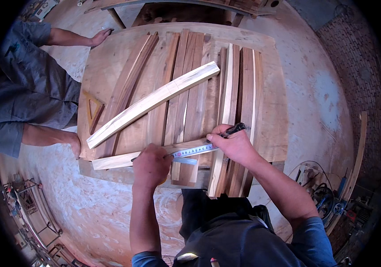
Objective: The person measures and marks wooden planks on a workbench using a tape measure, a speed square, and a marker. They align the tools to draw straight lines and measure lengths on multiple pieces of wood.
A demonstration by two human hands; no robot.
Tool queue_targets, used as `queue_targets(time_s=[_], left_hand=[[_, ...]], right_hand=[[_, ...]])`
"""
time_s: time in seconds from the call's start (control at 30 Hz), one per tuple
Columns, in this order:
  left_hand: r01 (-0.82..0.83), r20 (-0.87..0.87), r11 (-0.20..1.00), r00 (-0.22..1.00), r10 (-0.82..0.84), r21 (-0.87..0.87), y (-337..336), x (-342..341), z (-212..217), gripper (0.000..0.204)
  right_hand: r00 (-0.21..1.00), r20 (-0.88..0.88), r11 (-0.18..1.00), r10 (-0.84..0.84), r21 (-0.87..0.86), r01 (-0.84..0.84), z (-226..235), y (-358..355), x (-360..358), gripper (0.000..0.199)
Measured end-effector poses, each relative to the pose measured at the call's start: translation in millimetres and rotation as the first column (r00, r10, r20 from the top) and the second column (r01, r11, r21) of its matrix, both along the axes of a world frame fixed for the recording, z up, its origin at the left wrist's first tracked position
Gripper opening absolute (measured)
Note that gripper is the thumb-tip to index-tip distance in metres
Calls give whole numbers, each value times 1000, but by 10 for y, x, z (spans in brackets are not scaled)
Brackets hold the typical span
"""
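Note:
A tape measure's white blade (195, 150) stretches between my hands along a pale wooden strip (115, 161) at the table's near edge. My left hand (151, 165) is closed at the tape's left end; its case is mostly hidden in the palm. My right hand (230, 144) pinches near the tape's other end and also grips a black marker (234, 130), which points up to the right. A short silvery ruler-like blade (186, 160) lies beside my left hand. Farther in, a thick pale beam (155, 102) rests diagonally over several brown boards (193, 66).
The boards lie on a wooden table (270, 89). On its left side sits a yellow triangle square (94, 109). Another person (34, 84) leans there, hands on the table's edge. Metal racks (34, 209) stand lower left; a machine with cables (326, 200) stands at right.

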State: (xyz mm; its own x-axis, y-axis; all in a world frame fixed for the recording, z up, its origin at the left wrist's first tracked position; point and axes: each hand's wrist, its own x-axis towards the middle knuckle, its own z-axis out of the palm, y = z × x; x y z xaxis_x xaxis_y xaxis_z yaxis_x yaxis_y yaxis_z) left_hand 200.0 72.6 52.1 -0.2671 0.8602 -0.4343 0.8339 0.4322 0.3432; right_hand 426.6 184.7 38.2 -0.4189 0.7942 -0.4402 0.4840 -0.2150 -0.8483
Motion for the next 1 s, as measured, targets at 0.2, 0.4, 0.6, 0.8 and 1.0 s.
queue_targets(time_s=[0.2, 0.4, 0.6, 0.8, 1.0], left_hand=[[-17, 8, 1000, 1000, 17, -13, -4, 3, 5, 18], [-5, 10, 1000, 1000, 4, 9, -10, -8, -4, 18], [-21, 14, 1000, 1000, 21, -21, 16, 11, 36, 17], [-18, 14, 999, 1000, 18, -41, 27, 11, 44, 17], [-10, 8, 1000, 1000, 10, -27, 22, 3, 26, 16]], right_hand=[[999, 34, 998, -18, -52, 20, 104, 14, -19, 20], [998, 57, 999, 2, -42, 0, 94, 16, -2, 22], [993, 118, 997, 30, -72, -21, 139, 42, -12, 25], [992, 116, 997, 39, -69, -32, 102, 39, -5, 26], [994, 106, 998, 31, -64, -24, 97, 37, 1, 27]])
